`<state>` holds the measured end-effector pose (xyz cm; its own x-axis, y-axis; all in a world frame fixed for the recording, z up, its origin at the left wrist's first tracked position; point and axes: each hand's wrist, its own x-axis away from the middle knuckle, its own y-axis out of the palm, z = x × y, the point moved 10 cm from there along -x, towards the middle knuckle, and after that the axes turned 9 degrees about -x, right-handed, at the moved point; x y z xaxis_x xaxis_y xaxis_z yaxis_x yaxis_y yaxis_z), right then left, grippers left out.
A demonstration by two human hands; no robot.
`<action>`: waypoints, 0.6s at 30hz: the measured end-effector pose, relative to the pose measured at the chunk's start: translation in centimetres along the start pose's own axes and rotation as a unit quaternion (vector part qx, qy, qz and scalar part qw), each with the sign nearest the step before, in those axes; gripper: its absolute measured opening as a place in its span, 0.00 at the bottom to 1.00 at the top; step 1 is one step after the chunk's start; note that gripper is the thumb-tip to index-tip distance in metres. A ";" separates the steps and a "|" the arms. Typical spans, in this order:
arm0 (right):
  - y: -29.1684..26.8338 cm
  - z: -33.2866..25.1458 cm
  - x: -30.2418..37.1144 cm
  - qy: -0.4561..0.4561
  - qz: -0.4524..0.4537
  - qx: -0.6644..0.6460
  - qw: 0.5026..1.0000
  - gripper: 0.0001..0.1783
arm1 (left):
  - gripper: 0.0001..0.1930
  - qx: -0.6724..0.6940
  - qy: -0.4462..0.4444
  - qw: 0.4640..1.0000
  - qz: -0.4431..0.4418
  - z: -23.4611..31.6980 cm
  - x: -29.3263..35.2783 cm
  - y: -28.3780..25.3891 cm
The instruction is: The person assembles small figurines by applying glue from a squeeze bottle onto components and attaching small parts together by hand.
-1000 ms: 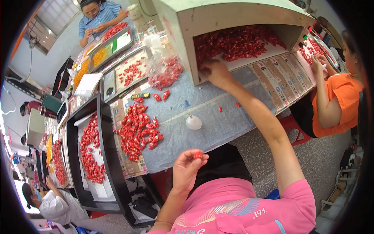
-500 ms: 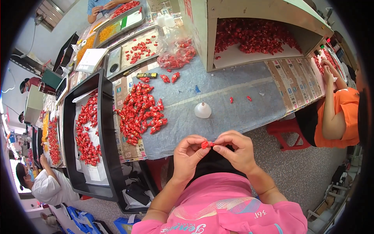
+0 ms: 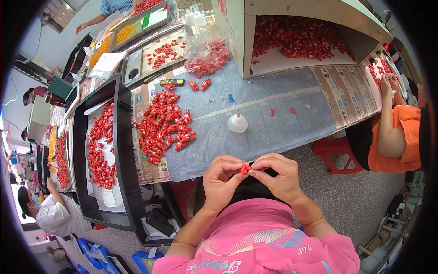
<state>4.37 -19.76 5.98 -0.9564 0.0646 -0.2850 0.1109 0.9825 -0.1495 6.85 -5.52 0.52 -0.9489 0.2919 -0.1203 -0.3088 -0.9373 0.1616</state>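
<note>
Two bare hands meet in the head view, in front of the person's body and just beyond the near edge of the table. The left hand [image 3: 222, 181] has its thumb and forefinger clamped on a small red piece [image 3: 246, 169]; the right hand [image 3: 280, 179] pinches the same piece from the other side, its thumb and forefinger also closed on it. The piece is held in the air between the fingertips, clear of the table.

Beyond the hands, a white squeeze bottle [image 3: 237, 123] stands upright on a blue-grey table cover [image 3: 287, 93]. Two loose red bits lie to its right. To its left is a heap of red pieces [image 3: 159, 125], and beside that a black tray [image 3: 126, 146] holds more on white paper. A clear bag [image 3: 207, 61] of red pieces lies farther back, near a metal box [image 3: 230, 34] whose open front shows a large red pile.
</note>
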 end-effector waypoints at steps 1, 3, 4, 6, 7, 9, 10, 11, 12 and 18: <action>0.0 -0.4 0.1 -0.015 0.000 0.013 1.000 0.09 | 0.11 -0.010 0.008 1.000 0.012 0.4 0.1 0.0; 0.0 -0.7 0.2 -0.029 0.001 0.026 0.999 0.09 | 0.11 -0.021 0.016 0.999 0.024 0.6 0.1 -0.2; 0.1 -0.8 0.3 -0.037 -0.009 0.034 0.999 0.09 | 0.11 -0.093 0.048 0.994 0.030 1.3 0.2 -0.4; 0.1 -0.9 0.5 -0.045 -0.018 0.042 0.998 0.09 | 0.10 -0.164 0.079 0.983 0.036 2.0 0.3 -0.3; 0.2 -1.0 0.5 -0.054 -0.024 0.051 0.997 0.09 | 0.10 -0.190 0.097 0.976 0.044 2.5 0.3 -0.2; 0.3 -1.2 0.6 -0.062 -0.030 0.060 0.996 0.08 | 0.10 -0.217 0.113 0.968 0.051 2.9 0.4 -0.2; 0.3 -1.4 0.7 -0.070 -0.028 0.060 0.995 0.08 | 0.10 -0.205 0.100 0.972 0.054 2.6 0.4 -0.3; 0.3 -1.6 0.7 -0.078 -0.027 0.060 0.995 0.08 | 0.10 -0.194 0.086 0.976 0.057 2.3 0.4 -0.4; 0.3 -1.7 0.8 -0.078 -0.027 0.060 0.995 0.08 | 0.10 -0.194 0.086 0.976 0.057 2.3 0.4 -0.4; -0.2 -1.0 1.0 -0.036 -0.024 0.036 0.998 0.08 | 0.10 -0.215 0.128 0.967 0.042 3.2 0.3 0.3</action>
<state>3.09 -19.75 6.69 -0.9392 0.0013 -0.3434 0.0862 0.9689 -0.2321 6.27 -5.11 3.71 -0.9052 0.2069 -0.3711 -0.1243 -0.9642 -0.2344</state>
